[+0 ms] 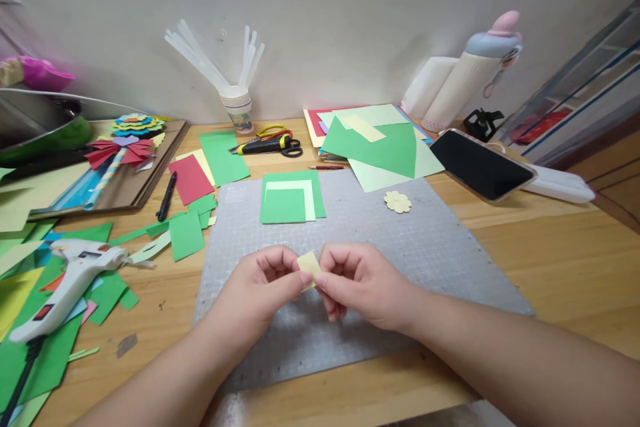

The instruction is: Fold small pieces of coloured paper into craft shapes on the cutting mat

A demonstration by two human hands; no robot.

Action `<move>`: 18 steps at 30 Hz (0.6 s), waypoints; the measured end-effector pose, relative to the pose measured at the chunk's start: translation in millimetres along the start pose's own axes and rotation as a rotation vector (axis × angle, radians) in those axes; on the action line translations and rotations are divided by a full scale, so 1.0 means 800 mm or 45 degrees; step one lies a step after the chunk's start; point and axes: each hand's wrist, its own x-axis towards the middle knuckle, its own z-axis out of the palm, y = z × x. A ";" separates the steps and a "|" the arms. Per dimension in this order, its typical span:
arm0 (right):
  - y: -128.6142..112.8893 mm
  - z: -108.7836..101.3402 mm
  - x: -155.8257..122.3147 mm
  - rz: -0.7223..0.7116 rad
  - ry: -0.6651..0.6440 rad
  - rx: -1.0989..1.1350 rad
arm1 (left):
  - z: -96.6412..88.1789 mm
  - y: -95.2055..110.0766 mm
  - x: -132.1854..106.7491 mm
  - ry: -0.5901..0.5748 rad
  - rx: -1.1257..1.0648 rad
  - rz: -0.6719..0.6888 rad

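A small piece of pale yellow paper (309, 263) is pinched between both hands above the grey cutting mat (370, 347). My left hand (265, 280) grips its left side between thumb and fingers. On its right side, the thumb and fingers of my right hand (363, 280) press together. Beyond my hands, green and light green paper squares (283, 205) lie stacked on the mat. A pale yellow scalloped paper flower (398, 201) rests flat at the mat's far right.
At left are a hot glue gun (75, 280), green paper scraps (186, 236) and a black pen (167, 196). Along the back stand a cup of straws (237, 109), a utility knife (263, 145) and coloured sheets (375, 153). A phone (483, 163) and a bottle (465, 80) are at right.
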 end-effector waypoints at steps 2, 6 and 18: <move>0.000 0.000 0.001 -0.015 -0.023 -0.018 | 0.000 0.001 0.000 -0.015 0.011 -0.007; -0.002 -0.002 0.002 -0.057 -0.008 -0.095 | 0.000 0.003 0.000 -0.028 0.075 -0.036; -0.005 -0.004 0.008 0.146 -0.098 0.002 | -0.002 -0.002 0.002 -0.116 0.180 -0.086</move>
